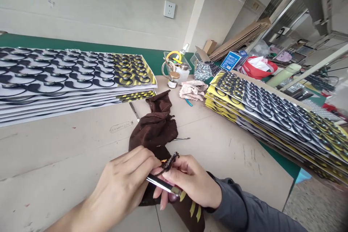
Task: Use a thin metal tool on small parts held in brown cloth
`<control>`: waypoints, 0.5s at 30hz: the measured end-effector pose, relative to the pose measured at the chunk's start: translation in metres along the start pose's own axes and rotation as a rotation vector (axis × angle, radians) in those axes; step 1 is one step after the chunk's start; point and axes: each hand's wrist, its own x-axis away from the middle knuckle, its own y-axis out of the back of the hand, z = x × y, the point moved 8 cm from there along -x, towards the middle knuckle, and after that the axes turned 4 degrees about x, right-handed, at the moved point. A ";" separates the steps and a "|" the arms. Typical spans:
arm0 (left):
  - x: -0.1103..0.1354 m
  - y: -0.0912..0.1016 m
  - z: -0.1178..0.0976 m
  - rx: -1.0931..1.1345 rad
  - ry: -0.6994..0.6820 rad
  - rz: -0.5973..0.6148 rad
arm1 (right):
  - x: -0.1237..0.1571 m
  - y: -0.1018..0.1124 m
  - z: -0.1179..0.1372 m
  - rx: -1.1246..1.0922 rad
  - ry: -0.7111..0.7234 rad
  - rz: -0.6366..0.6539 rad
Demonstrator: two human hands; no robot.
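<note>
My left hand is closed around a slim black-and-silver tool, shaped like a pen or craft knife. It slants down to the right below my right thumb, with yellowish material at its far end. Fingers and thumb of my right hand pinch a small curved black piece with a knobbly edge. Its lower part is hidden by my fingers. Beneath both hands lies a crumpled brown cloth. Yellow strips stick to its lower end. A thin metal tool pokes out beside the cloth.
Stacked sheets of curved black pieces stand at the left; another such stack is at the right. Behind the cloth are a lidded jar, a pinkish rag and a tub of small shiny parts. A wall closes off the back.
</note>
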 end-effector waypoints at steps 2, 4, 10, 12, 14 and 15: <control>0.000 -0.001 0.004 -0.002 0.052 0.000 | -0.001 0.003 0.001 0.005 -0.012 -0.033; -0.004 -0.003 0.008 0.023 0.123 0.006 | -0.002 0.005 0.002 0.007 -0.016 -0.056; -0.013 -0.008 0.015 0.098 0.295 0.001 | -0.007 0.008 0.001 0.011 -0.051 -0.041; -0.014 -0.010 0.016 0.113 0.318 0.015 | -0.008 0.009 0.000 -0.002 -0.058 -0.021; -0.015 -0.010 0.019 0.128 0.328 0.033 | -0.009 0.010 -0.002 -0.016 -0.065 0.009; -0.015 -0.008 0.022 0.133 0.333 0.031 | -0.010 0.010 -0.003 -0.023 -0.069 0.027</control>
